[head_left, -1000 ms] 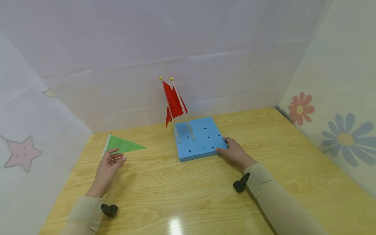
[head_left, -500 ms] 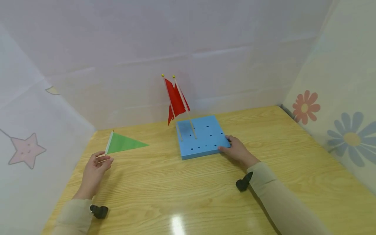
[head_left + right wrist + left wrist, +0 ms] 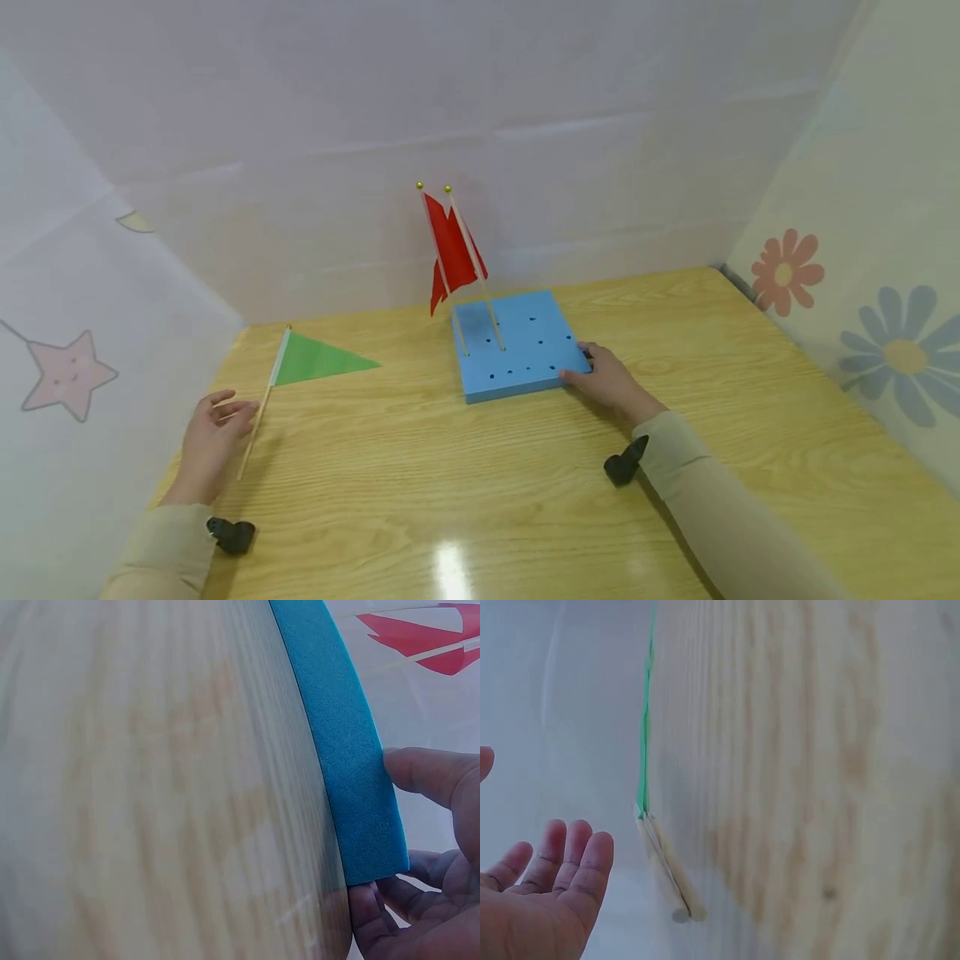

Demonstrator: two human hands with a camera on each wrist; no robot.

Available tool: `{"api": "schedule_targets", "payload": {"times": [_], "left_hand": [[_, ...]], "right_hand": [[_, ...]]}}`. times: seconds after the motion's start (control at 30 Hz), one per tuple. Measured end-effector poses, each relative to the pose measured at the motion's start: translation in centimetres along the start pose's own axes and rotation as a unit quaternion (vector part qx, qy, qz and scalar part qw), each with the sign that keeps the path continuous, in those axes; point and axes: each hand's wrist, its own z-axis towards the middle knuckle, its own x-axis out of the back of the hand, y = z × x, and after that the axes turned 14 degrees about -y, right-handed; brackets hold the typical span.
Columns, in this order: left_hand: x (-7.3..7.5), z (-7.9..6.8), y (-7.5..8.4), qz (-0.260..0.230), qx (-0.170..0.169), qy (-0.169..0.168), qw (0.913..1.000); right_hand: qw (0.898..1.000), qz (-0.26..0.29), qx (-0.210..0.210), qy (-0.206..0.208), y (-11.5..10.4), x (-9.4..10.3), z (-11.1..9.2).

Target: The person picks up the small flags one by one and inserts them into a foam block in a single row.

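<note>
A green triangular flag (image 3: 315, 360) on a thin wooden stick (image 3: 253, 440) lies at the table's left side. Just left of that stick is my left hand (image 3: 208, 442); the left wrist view shows its fingers (image 3: 592, 870) loosely bent, apart from the stick and holding nothing. Toward the back stands a blue foam board (image 3: 517, 358) with several small holes in its top. Two red flags (image 3: 452, 250) rise from it on leaning sticks. My right hand (image 3: 611, 387) grips the board's near right corner, thumb on the top edge and fingers around the side.
A wooden table (image 3: 420, 483) spreads in front of me. Pale cloth (image 3: 337, 108) rises behind it and along both sides, printed with a star (image 3: 71, 375) and flowers (image 3: 903, 357). Black wrist cameras sit at both cuffs.
My left hand has moved left and toward me, off the green flag's stick, which now shows lying whole on the table. The right hand stays on the board.
</note>
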Motion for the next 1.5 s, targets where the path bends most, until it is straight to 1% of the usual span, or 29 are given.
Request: {"api": "schedule_targets", "payload": {"times": [0.17, 0.27, 0.33, 0.47, 0.57, 0.63, 0.73, 0.83, 0.9, 1.03, 1.13, 1.2, 1.27, 1.4, 1.5], "left_hand": [[0.6, 0.3, -0.2, -0.032, 0.038, 0.013, 0.9986], [1.0, 0.6, -0.4, -0.046, 0.063, 0.01, 0.9969], [1.1, 0.7, -0.4, -0.069, 0.077, 0.007, 0.9946], [1.1, 0.8, -0.6, -0.118, 0.103, 0.012, 0.9876], [1.2, 0.8, -0.8, -0.115, 0.112, 0.008, 0.9871], [1.3, 0.7, -0.9, -0.087, 0.114, -0.01, 0.9896], [1.4, 0.7, -1.0, -0.003, 0.113, -0.047, 0.9925], [1.3, 0.8, -1.1, 0.083, 0.104, -0.07, 0.9886], [1.2, 0.9, -1.1, 0.121, 0.097, -0.072, 0.9852], [1.1, 1.2, -0.9, 0.178, 0.091, -0.077, 0.9768], [1.0, 1.4, -0.7, 0.214, 0.089, -0.088, 0.9687], [1.1, 1.6, -0.5, 0.236, 0.086, -0.097, 0.9632], [1.1, 1.7, -0.3, 0.248, 0.085, -0.102, 0.9596], [1.3, 2.0, -0.2, 0.274, 0.081, -0.089, 0.9541], [1.5, 2.1, -0.2, 0.285, 0.076, -0.08, 0.9522]], "right_hand": [[1.0, -0.006, 0.0, -0.002, 0.2, 0.1, 0.2], [1.0, -0.001, -0.003, -0.001, 0.2, 0.0, 0.2], [1.0, 0.002, -0.006, -0.001, 0.2, 0.0, 0.1], [1.0, 0.008, -0.009, 0.003, 0.2, -0.2, 0.1], [1.0, 0.012, -0.017, 0.004, 0.2, -0.3, 0.1], [1.0, 0.015, -0.021, 0.004, 0.2, -0.4, 0.0], [1.0, 0.018, -0.021, 0.004, 0.2, -0.5, -0.1], [1.0, 0.023, -0.02, 0.005, 0.1, -0.5, -0.2], [1.0, 0.024, -0.019, 0.007, 0.0, -0.4, -0.3], [1.0, 0.023, -0.019, 0.008, -0.1, -0.3, -0.4], [1.0, 0.022, -0.02, 0.008, -0.1, -0.2, -0.3], [1.0, 0.02, -0.02, 0.008, -0.1, -0.2, -0.3], [1.0, 0.02, -0.019, 0.008, -0.1, -0.1, -0.3], [1.0, 0.019, -0.018, 0.009, -0.2, -0.1, -0.3], [1.0, 0.018, -0.018, 0.01, -0.2, -0.1, -0.3]]}}
